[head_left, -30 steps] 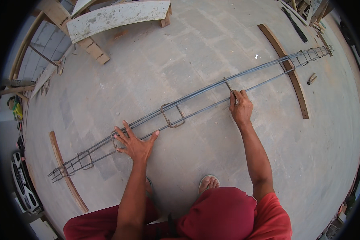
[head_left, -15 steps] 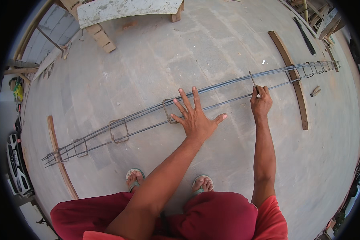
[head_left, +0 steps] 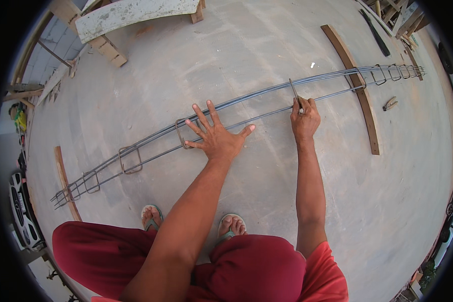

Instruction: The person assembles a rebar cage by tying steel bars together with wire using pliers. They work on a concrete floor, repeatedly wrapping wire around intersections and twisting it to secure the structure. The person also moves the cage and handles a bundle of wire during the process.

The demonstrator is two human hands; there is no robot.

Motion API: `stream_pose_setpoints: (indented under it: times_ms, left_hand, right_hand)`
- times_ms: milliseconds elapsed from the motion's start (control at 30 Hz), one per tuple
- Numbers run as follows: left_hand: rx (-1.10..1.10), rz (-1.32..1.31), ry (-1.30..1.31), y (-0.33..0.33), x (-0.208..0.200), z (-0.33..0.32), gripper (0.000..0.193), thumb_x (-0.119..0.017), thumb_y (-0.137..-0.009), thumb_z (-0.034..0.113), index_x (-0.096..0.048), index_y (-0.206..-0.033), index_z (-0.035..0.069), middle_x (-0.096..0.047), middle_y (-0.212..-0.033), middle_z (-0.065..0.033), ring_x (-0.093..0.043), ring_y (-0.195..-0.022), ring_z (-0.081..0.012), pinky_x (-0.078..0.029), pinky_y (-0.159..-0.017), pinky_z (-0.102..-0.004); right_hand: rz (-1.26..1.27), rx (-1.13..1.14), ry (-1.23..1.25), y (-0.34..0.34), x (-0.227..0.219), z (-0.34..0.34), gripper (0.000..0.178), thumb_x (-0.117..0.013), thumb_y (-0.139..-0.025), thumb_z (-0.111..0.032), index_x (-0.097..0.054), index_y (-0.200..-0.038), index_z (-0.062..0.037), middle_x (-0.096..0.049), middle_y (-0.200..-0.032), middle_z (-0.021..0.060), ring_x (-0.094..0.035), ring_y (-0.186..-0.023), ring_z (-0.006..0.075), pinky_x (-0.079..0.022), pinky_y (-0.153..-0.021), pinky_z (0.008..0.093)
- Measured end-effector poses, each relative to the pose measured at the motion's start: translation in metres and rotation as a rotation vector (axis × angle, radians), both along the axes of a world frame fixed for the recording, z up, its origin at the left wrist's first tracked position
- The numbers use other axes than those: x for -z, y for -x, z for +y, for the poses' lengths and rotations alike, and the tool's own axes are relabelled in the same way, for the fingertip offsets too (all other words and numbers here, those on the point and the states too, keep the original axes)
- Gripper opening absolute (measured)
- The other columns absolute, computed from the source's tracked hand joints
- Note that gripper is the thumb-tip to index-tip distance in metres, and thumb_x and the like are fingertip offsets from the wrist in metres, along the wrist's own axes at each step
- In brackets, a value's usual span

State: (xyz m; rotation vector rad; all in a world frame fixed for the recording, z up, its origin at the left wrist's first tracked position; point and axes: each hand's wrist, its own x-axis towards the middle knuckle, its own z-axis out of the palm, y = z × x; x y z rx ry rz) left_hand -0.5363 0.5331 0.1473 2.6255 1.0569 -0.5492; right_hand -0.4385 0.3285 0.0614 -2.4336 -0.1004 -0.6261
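Observation:
Long steel reinforcing bars (head_left: 259, 93) run in a slanting line across the concrete floor, with several bent-wire stirrups around them. My left hand (head_left: 218, 139) is spread flat over the lower bar, fingers apart, holding nothing. Just left of its fingers, a square stirrup (head_left: 177, 130) encircles the bars. Farther right, the fingers of my right hand (head_left: 306, 121) are closed on another stirrup (head_left: 292, 87), gripping it near the lower bar while its upper part stands up across the upper bars. The part inside the fingers is hidden.
Wooden battens (head_left: 366, 108) lie under the bars near both ends. Pincers (head_left: 390, 104) rest right of the right batten, and a dark strip (head_left: 376, 34) lies farther back. A mortar-stained board (head_left: 136, 16) on wooden legs stands at the back left. My sandalled feet (head_left: 231, 225) are near the bars.
The view has shifted, so the bars, battens and hands appear farther left. My left hand stays spread, and my right hand keeps its grip on the stirrup.

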Motion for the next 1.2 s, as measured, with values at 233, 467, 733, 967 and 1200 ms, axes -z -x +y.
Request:
stream_pose_setpoints:
  times_ms: [233,467,733,967,1200]
  left_hand:
    - [0.016,-0.002,-0.05,0.0,0.006,-0.006,0.151,-0.077,-0.063,0.091,0.003,-0.172,0.022,0.02,-0.175,-0.0201,0.018,-0.158,-0.0547,-0.007,-0.114,-0.088]
    - [0.55,-0.447,-0.134,-0.054,-0.008,-0.007,0.132,-0.074,-0.077,0.082,-0.003,-0.172,0.024,0.013,-0.176,-0.0197,0.009,-0.159,-0.0544,-0.016,-0.117,-0.0841]
    - [1.511,0.066,-0.467,-0.18,-0.172,0.029,0.071,-0.062,-0.105,0.048,-0.043,-0.159,0.007,-0.066,-0.135,-0.0211,-0.066,-0.122,-0.0342,-0.052,-0.109,-0.0457]
    - [1.928,0.091,0.594,-0.008,-0.081,0.096,0.028,-0.067,-0.101,0.027,-0.074,-0.101,0.0,-0.074,-0.082,-0.0125,-0.076,-0.076,-0.0294,-0.061,-0.071,-0.0418]
    - [1.488,-0.011,0.903,0.107,0.008,0.046,0.02,-0.067,-0.095,0.024,-0.07,-0.092,0.004,-0.071,-0.082,-0.013,-0.072,-0.078,-0.035,-0.057,-0.075,-0.0444]
  right_hand:
    - [-0.007,-0.076,-0.14,0.032,-0.004,0.035,0.012,-0.08,-0.09,-0.013,-0.079,-0.1,-0.0048,-0.066,-0.083,0.0094,-0.069,-0.062,0.0308,-0.053,-0.056,0.0394]
    - [0.097,-0.098,-0.112,0.038,-0.004,0.043,0.016,-0.079,-0.092,-0.016,-0.078,-0.103,-0.0054,-0.065,-0.088,0.0096,-0.07,-0.065,0.031,-0.055,-0.057,0.0405]
    - [0.305,-0.184,0.05,0.044,-0.049,-0.004,0.052,-0.079,-0.093,-0.035,-0.069,-0.137,-0.0088,-0.069,-0.108,0.012,-0.074,-0.071,0.0289,-0.061,-0.062,0.0406]
    - [0.587,0.109,0.613,0.013,-0.179,-0.165,0.039,-0.078,-0.096,-0.024,-0.073,-0.129,-0.0059,-0.072,-0.116,0.0181,-0.074,-0.088,0.0326,-0.06,-0.076,0.0425]
    - [0.957,0.246,0.876,0.022,-0.303,-0.264,0.022,-0.08,-0.091,-0.018,-0.072,-0.094,0.002,-0.075,-0.092,0.0212,-0.075,-0.089,0.0381,-0.06,-0.076,0.048]
